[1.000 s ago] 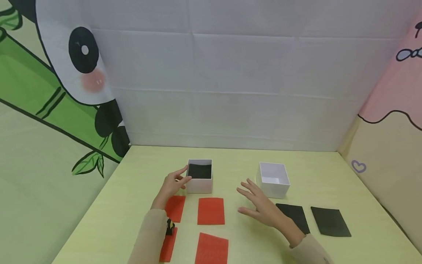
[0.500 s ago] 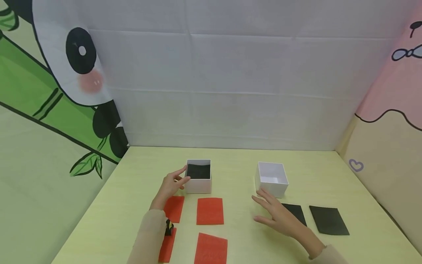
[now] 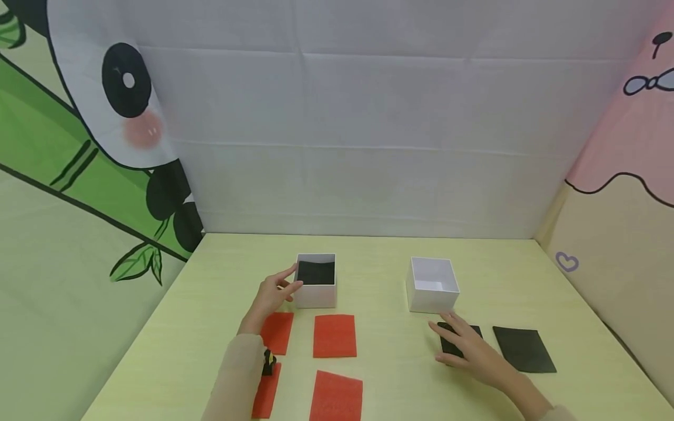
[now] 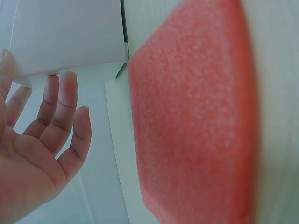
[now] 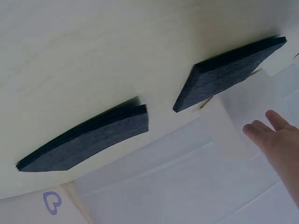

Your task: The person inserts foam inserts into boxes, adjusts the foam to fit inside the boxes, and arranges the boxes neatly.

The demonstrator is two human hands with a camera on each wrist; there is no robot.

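My left hand (image 3: 288, 282) rests open against the left side of a white box (image 3: 316, 295) that has black foam (image 3: 316, 272) inside. In the left wrist view its fingers (image 4: 60, 107) are straight, beside the box (image 4: 70, 37) and a red foam sheet (image 4: 196, 126). My right hand (image 3: 453, 336) lies open and flat on a black foam sheet (image 3: 470, 331), just in front of an empty white box (image 3: 432, 298). In the right wrist view the fingers (image 5: 275, 135) reach out near that sheet (image 5: 229, 67).
A second black sheet (image 3: 523, 349) lies to the right, also seen in the right wrist view (image 5: 88, 140). Several red sheets (image 3: 334, 335) lie at the front left of the yellow table (image 3: 379, 257). Cloth walls enclose the back and sides.
My right hand has moved right and toward me, from the middle of the table down onto the black sheet. The left hand has stayed at the box.
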